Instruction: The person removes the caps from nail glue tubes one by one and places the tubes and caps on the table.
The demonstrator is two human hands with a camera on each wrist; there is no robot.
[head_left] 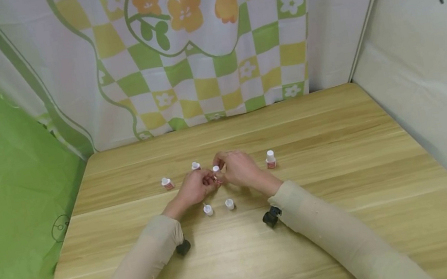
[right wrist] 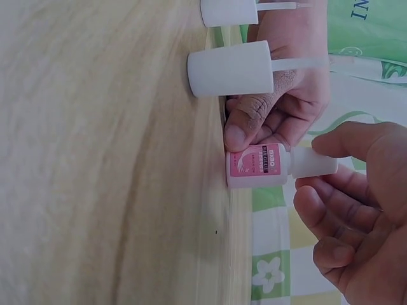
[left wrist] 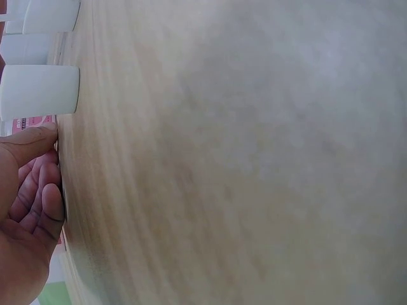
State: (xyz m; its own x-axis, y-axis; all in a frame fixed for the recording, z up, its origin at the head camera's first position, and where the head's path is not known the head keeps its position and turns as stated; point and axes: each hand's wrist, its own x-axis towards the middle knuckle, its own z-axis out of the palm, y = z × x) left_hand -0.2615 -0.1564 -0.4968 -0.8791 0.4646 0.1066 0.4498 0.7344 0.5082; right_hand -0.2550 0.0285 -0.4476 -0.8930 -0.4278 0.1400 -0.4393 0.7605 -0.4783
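The little pink bottle (right wrist: 257,165) is being held by the left hand (head_left: 194,188) while its white cap (right wrist: 314,162) is being pinched by the right hand (head_left: 237,167). Two caps with brushes (head_left: 208,209) are already lying off; three other bottles (head_left: 270,159) are still waiting.

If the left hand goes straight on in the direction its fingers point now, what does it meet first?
The left hand points toward the small pink-labelled bottle and already touches it, so that bottle comes first. Just behind it is the right hand, gripping the bottle's cap.

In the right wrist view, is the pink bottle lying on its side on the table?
No, the pink bottle stands upright on the table, with the left hand at its body and the right hand at its cap.
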